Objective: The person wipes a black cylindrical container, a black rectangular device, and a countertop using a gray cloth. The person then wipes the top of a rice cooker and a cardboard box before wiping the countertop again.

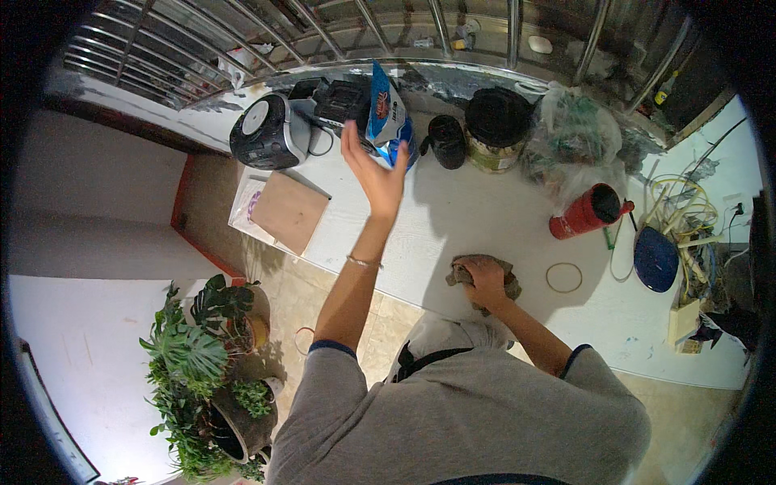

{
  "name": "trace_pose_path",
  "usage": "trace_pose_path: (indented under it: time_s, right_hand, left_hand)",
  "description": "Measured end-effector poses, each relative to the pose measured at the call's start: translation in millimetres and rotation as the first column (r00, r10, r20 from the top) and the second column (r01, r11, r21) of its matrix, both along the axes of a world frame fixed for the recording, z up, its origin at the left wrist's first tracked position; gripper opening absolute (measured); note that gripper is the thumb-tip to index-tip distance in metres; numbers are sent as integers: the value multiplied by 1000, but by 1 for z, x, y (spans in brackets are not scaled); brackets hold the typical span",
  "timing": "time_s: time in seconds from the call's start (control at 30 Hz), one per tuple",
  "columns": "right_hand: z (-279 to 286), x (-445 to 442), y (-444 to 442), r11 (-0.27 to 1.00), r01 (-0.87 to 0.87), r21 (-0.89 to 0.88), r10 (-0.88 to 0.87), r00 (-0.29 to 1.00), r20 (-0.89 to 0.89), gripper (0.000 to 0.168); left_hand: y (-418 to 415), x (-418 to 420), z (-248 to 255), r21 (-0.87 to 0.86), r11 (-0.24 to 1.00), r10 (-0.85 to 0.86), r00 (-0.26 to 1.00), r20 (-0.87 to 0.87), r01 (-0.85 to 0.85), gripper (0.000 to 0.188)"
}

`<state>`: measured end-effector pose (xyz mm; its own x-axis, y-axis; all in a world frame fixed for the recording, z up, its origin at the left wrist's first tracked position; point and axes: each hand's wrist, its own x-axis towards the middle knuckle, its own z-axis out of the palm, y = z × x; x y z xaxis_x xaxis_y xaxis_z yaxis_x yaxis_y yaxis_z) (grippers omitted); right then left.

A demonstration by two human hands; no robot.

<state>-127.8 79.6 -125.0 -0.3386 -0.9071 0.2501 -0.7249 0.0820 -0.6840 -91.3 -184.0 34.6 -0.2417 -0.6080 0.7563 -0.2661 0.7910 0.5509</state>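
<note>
My right hand (487,282) presses a crumpled brown cloth (514,280) onto the white tabletop (388,260), near its front edge. Farther back, my left hand (376,179) is raised with thumb and fingers spread, holding nothing. Just beyond it stands a blue and white plastic pouch (388,115) bearing writing; the hand overlaps its lower part, and whether they touch I cannot tell. A thin tan ring, perhaps a rubber band (564,263), lies to the right of the cloth. Behind that, a red cylindrical cup (573,217) with a dark inside appears tilted.
Along the back are a black and silver portable stereo (270,133), a dark mug (448,142), a black-lidded jar (498,130) and plastic bags (573,142). A brown board (291,209) lies left. Cables (682,203) and a blue oval object (656,259) sit right. Potted plants (194,351) stand on the floor.
</note>
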Motion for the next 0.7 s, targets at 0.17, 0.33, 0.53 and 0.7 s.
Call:
trace_pose_path:
  time_s: [0.17,0.33,0.53,0.7]
  right_hand:
    - [2,-2,-2,997,-33,63,34,999,-14,45]
    - [7,2,-3,997,-18,-71,15,999,-42,46]
    - [30,-13,-1,969,-169,181,207,954,-216,56]
    - [35,-10,18,872,-385,301,476,812,-338,60]
  left_hand:
    - [-63,3,-7,342,932,-151,986,70,119,58]
    - [-59,12,-12,499,814,-313,948,-58,299,55]
    - [-39,65,-34,432,884,-285,938,194,179,65]
    - [7,186,-92,547,836,-217,940,263,40,58]
